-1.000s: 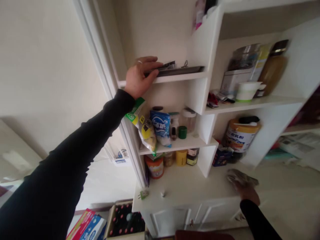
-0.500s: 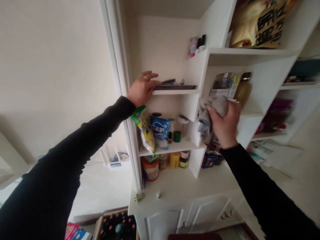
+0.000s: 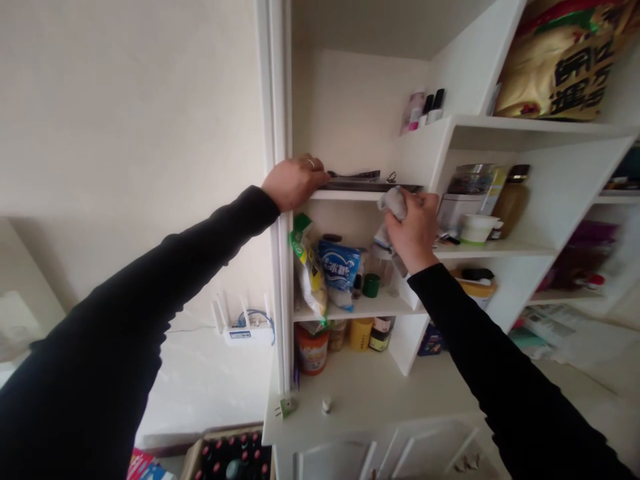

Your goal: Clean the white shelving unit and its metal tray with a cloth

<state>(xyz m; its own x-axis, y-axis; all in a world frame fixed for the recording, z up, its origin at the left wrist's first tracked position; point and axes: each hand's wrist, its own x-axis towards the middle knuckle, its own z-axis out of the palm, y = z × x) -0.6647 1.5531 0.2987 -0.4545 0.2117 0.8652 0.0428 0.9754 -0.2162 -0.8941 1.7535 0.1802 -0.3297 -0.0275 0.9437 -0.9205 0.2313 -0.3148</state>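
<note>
Head view: left hand (image 3: 295,181) curling over tray (image 3: 365,183) left end; right hand (image 3: 413,230), just risen from counter (image 3: 380,393), clenching cloth (image 3: 395,201), now pressing shelf (image 3: 345,195) edge below tray's right end.

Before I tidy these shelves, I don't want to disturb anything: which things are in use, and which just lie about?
In use: left hand holding dark tray; right hand gripping grey cloth at the shelf edge.
Lying about: blue bag, green cap, white bowl, orange tub, yellow bag.
</note>
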